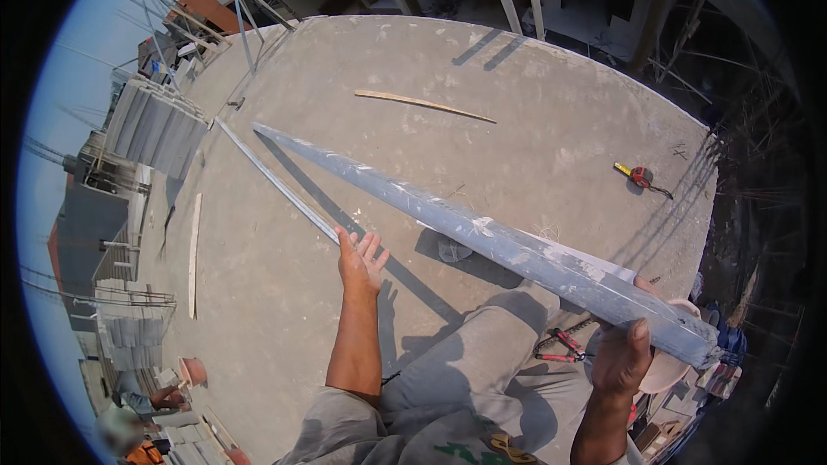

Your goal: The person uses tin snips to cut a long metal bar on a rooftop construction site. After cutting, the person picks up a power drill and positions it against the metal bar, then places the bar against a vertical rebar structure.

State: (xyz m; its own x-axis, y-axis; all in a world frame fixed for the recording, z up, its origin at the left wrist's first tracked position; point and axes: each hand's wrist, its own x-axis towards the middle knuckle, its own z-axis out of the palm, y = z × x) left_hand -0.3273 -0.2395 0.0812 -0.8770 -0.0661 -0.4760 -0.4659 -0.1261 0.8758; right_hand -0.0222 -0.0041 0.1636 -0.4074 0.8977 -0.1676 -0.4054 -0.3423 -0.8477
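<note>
The right hand (pixel 622 360) is wrapped tight around the near end of a long grey pipe (pixel 482 232). The pipe is up in the air and points away over the concrete roof (pixel 482 95), with its far end toward the roof's far left edge. The left hand (pixel 360 260) is open, fingers spread, and its fingertips touch the near end of a thin metal strip (pixel 276 179) that runs just left of the pipe; I cannot tell if it grips the strip. Right of the pipe, well apart from it, a tape measure (pixel 641 176) lies on the roof. Beyond the pipe lies a wood stick (pixel 422 103). Red pliers (pixel 560 346) lie just under the pipe's near end, by the person's leg. The pipe is long and held at one end only, so I think it could tip down at the far end or swing sideways. If the grip slips, it could drop on the pliers or the leg. The roof edge looks open with no rail, and there is a person (pixel 151 400) far below on the left, so a rolling pipe or strip could fall over the side.
</note>
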